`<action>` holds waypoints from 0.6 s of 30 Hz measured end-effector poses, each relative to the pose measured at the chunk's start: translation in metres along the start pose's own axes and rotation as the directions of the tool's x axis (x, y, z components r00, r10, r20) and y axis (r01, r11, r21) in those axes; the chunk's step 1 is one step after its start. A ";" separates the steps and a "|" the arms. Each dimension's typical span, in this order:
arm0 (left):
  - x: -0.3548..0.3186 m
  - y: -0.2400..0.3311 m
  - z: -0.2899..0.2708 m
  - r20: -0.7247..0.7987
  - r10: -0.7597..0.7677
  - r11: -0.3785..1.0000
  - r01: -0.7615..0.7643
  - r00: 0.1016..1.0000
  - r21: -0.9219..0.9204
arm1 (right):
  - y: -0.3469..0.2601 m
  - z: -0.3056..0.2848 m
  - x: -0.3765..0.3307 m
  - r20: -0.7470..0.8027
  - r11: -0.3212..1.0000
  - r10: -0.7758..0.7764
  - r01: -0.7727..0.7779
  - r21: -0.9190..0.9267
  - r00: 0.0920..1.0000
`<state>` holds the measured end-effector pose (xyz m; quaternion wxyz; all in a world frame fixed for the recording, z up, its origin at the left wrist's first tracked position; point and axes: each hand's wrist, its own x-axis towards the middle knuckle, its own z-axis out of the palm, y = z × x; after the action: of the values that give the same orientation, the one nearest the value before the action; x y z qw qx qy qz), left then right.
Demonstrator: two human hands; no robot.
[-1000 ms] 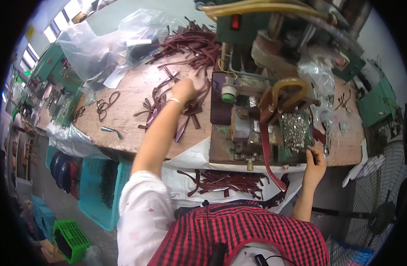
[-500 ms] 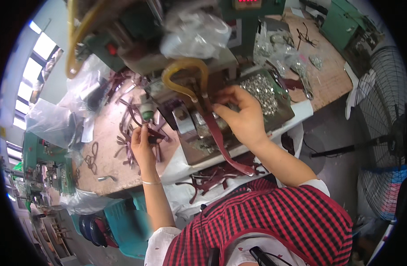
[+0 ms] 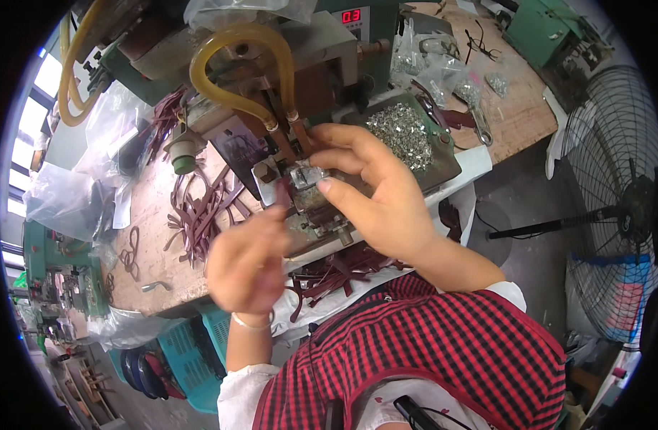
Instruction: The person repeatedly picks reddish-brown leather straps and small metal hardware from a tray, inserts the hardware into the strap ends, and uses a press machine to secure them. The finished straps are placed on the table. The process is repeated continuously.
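My left hand (image 3: 246,261), smeared by motion, is closed at the front of the press. A dark red strap end (image 3: 282,192) shows at its fingertips, beside the press's metal fixture (image 3: 306,175). My right hand (image 3: 386,193) reaches in from the right with bent fingers, thumb close to the fingertips at the fixture. Whatever small piece those fingertips hold is too small to make out. Just above them, a looped yellow hose (image 3: 200,68) runs into two copper-coloured bars (image 3: 300,136). A tray of small shiny metal pieces (image 3: 400,132) lies beyond my right hand.
Loose dark red straps (image 3: 200,215) lie heaped on the table left of the press; more straps (image 3: 336,276) rest on white cloth before me. A green-tipped part (image 3: 183,161) hangs at left. At right stand a black fan (image 3: 622,215) and clear bags (image 3: 443,75).
My left hand has come from the strap pile over to the press. The long strap hanging at the fixture is gone from there. My right hand stays at the fixture; the view has shifted.
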<state>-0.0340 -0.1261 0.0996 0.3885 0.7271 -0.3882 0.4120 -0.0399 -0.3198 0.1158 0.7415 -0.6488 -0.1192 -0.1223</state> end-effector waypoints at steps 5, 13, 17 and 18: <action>0.009 0.007 0.022 0.291 0.161 0.957 -0.221 0.943 0.186 | 0.054 -0.071 0.022 -0.043 0.489 -0.182 0.053 -0.871 0.982; 0.005 0.010 0.025 0.254 0.182 0.953 -0.234 0.950 0.194 | 0.111 -0.121 0.005 -0.117 0.333 -0.285 -0.016 -0.943 0.952; -0.006 0.000 0.027 0.250 0.224 0.954 -0.264 0.942 0.142 | 0.107 -0.117 0.018 -0.114 0.332 -0.388 0.023 -0.943 0.915; -0.005 0.001 0.026 0.246 0.147 0.977 -0.179 0.958 0.113 | 0.106 -0.118 0.023 -0.122 0.348 -0.407 0.030 -0.937 0.905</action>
<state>-0.0292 -0.1486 0.0856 0.2542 0.7609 -0.4617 0.3784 0.0192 -0.4238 0.0097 0.2392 -0.8953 0.0100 -0.3756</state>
